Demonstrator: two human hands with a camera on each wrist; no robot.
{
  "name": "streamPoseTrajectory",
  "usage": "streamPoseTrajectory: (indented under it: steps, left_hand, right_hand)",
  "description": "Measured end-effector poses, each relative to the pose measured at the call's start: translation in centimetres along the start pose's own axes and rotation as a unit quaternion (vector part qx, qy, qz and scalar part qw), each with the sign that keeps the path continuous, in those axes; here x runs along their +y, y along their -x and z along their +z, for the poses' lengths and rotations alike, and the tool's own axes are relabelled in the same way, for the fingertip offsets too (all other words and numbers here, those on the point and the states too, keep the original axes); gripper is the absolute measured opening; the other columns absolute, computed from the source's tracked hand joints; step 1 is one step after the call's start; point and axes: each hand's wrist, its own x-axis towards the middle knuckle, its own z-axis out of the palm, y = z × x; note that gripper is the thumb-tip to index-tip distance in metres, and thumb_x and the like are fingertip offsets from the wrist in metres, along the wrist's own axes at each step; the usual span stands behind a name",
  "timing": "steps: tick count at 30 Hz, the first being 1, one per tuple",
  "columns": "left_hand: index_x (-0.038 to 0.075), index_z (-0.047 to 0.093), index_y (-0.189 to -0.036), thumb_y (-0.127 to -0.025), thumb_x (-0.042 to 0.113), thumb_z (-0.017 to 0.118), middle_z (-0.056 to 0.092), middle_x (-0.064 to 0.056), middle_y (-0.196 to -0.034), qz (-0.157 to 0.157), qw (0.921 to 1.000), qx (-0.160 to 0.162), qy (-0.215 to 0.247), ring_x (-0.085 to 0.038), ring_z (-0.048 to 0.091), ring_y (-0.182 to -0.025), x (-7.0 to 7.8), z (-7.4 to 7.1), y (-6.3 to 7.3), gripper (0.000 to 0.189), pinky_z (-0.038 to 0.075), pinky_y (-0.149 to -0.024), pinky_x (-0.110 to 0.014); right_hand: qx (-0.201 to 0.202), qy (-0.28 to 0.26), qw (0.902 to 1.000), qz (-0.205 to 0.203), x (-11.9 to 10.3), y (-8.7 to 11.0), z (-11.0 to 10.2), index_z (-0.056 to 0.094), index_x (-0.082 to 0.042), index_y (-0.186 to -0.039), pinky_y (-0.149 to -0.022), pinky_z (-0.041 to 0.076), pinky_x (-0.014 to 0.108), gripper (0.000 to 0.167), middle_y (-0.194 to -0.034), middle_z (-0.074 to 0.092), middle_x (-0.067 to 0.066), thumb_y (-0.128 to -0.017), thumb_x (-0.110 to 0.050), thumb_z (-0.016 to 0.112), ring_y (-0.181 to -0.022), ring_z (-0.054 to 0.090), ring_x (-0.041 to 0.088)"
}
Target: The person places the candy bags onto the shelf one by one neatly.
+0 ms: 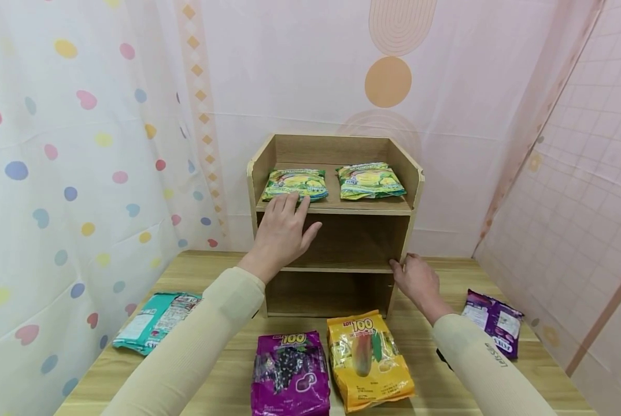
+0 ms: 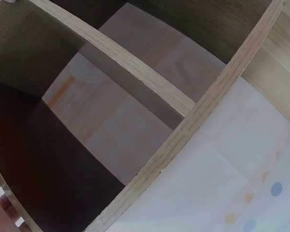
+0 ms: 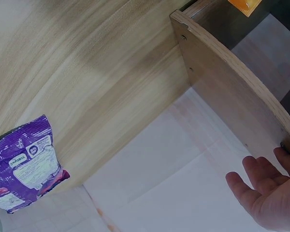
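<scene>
A small wooden shelf unit [image 1: 336, 212] stands against the curtain, with two green-and-yellow snack packets on its top level. My left hand [image 1: 284, 228] reaches over the top board's front edge, fingers extended and touching the near edge of the left packet [image 1: 296, 182]. The right packet [image 1: 371, 181] lies beside it. In the left wrist view, left-hand fingers [image 2: 2, 215] show past the board edge. My right hand [image 1: 416, 280] holds the unit's right side panel [image 3: 237, 87] near the middle board, thumb at the front edge. Its other fingers spread along the panel's outside in the right wrist view.
Before the unit lie a purple grape candy bag [image 1: 289, 374] and a yellow mango candy bag [image 1: 369, 361]. A teal bag [image 1: 156, 322] rests on the table at left, a dark purple bag [image 1: 492, 322] at right. Patterned curtains [image 1: 300, 69] enclose the table.
</scene>
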Motion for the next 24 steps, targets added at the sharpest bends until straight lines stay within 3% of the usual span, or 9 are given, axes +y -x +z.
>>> streamPoseTrajectory:
  steps: [5, 8, 12, 19, 24]
  left_hand:
    - [-0.002, 0.056, -0.136, -0.099, 0.045, 0.054, 0.052, -0.025, -0.129, -0.002, 0.9999, 0.005, 0.013, -0.039, 0.048, -0.119, -0.04, 0.0, -0.05, 0.059, 0.035, -0.106, -0.048]
    - [-0.002, 0.057, -0.135, -0.099, 0.045, 0.054, 0.051, -0.026, -0.129, -0.008, 0.9997, 0.006, 0.024, -0.039, 0.048, -0.119, -0.02, -0.01, -0.15, 0.059, 0.035, -0.107, -0.048]
    - [-0.003, 0.058, -0.133, -0.099, 0.045, 0.055, 0.051, -0.026, -0.128, -0.018, 0.9993, 0.003, 0.031, -0.04, 0.048, -0.119, 0.07, -0.09, -0.31, 0.059, 0.036, -0.106, -0.049]
    - [-0.003, 0.057, -0.134, -0.1, 0.046, 0.053, 0.051, -0.026, -0.128, -0.028, 0.9992, -0.015, 0.023, -0.039, 0.047, -0.121, 0.2, -0.28, -0.56, 0.06, 0.034, -0.107, -0.049]
    - [0.0, 0.056, -0.135, -0.1, 0.051, 0.05, 0.052, -0.024, -0.13, -0.034, 0.9989, -0.028, 0.015, -0.038, 0.048, -0.122, 0.25, -0.42, -0.67, 0.062, 0.032, -0.109, -0.052]
  right_hand:
    - [0.002, 0.001, 1.0, 0.001, -0.02, 0.04, -0.03, 0.05, -0.009, -0.063, -0.062, 0.051, 0.048, 0.047, -0.125, 0.062, 0.023, -0.101, -0.036, 0.049, -0.084, 0.064, 0.035]
    - [0.004, 0.002, 1.0, -0.001, -0.01, 0.0, -0.09, 0.05, -0.009, -0.062, -0.064, 0.052, 0.049, 0.047, -0.126, 0.061, 0.023, -0.101, -0.035, 0.05, -0.088, 0.065, 0.038]
    - [0.004, 0.006, 1.0, -0.003, -0.02, -0.02, -0.13, 0.051, -0.008, -0.063, -0.072, 0.054, 0.053, 0.046, -0.133, 0.057, 0.025, -0.101, -0.033, 0.05, -0.105, 0.063, 0.044]
    - [0.007, 0.004, 1.0, 0.001, 0.04, -0.12, -0.03, 0.052, -0.008, -0.068, -0.064, 0.052, 0.051, 0.043, -0.121, 0.063, 0.023, -0.101, -0.034, 0.051, -0.087, 0.065, 0.038]
    - [0.007, 0.004, 1.0, 0.0, 0.07, -0.06, -0.04, 0.052, -0.008, -0.067, -0.062, 0.052, 0.05, 0.043, -0.122, 0.063, 0.024, -0.101, -0.033, 0.051, -0.085, 0.065, 0.037]
